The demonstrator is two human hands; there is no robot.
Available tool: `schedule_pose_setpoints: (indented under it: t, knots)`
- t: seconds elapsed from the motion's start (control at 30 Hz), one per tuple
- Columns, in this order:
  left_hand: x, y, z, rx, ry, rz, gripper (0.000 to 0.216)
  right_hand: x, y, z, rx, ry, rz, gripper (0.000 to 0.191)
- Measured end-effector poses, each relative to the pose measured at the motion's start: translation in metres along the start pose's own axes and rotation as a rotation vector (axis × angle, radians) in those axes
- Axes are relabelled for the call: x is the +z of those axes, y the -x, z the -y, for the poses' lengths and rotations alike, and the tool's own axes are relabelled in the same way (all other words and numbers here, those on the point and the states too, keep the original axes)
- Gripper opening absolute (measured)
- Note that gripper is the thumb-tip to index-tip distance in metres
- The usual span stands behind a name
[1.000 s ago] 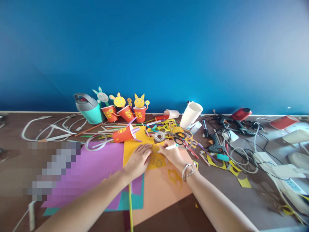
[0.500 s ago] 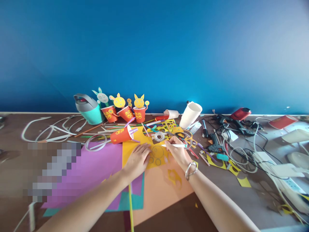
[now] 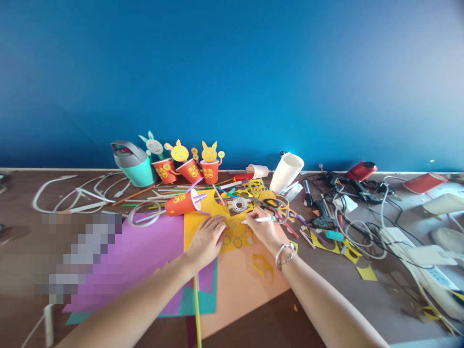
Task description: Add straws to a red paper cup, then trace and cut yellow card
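My right hand is closed around a white marker pen, its tip at the right side of a large circle drawn on a yellow paper sheet. Smaller circles are drawn inside and below that circle. Flat on the left part of the yellow sheet lies my left hand, fingers stretched out and holding nothing. Just beyond the drawing is a white round stencil ring. Peach paper lies under the yellow sheet, with purple paper to the left.
A red paper cup lies on its side beyond my left hand. Behind stand red cups with paper animal heads, a teal container and a white cup. Glue guns, cables and a power strip crowd the right.
The pen in my right hand has shifted slightly left and down, its tip now closer to the large circle. My left hand stays in place.
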State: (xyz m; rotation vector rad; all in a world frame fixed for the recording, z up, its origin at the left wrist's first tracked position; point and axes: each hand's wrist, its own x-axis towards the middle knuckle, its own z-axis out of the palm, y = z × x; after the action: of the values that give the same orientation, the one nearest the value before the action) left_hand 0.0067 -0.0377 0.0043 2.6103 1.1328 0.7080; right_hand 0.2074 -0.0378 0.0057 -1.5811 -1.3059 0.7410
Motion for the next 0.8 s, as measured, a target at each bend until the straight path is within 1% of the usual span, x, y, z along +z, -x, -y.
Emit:
schedule_pose_setpoints:
  t: [0.1, 0.17, 0.27, 0.37, 0.6, 0.8]
  knots:
    - [0.0, 0.001, 0.0, 0.0, -0.008, -0.002, 0.021, -0.005, 0.002, 0.005, 0.045, -0.046, -0.063, 0.025]
    - [0.0, 0.001, 0.0, 0.0, -0.011, -0.007, 0.021, -0.006, 0.004, 0.008, 0.051, -0.066, -0.077, 0.025]
    - [0.0, 0.0, 0.0, 0.01, -0.007, -0.017, 0.021, -0.004, 0.007, 0.01, 0.001, -0.047, -0.045, 0.025]
    - [0.0, 0.0, 0.0, 0.01, -0.005, -0.024, 0.02, 0.001, 0.007, 0.006, -0.002, -0.021, -0.001, 0.023]
    - [0.0, 0.0, -0.001, 0.009, -0.012, -0.019, 0.019, 0.002, 0.004, -0.009, -0.035, 0.077, -0.019, 0.024]
    - [0.0, 0.0, -0.001, 0.002, -0.014, -0.01, 0.02, 0.005, 0.001, -0.018, -0.055, 0.063, -0.001, 0.026]
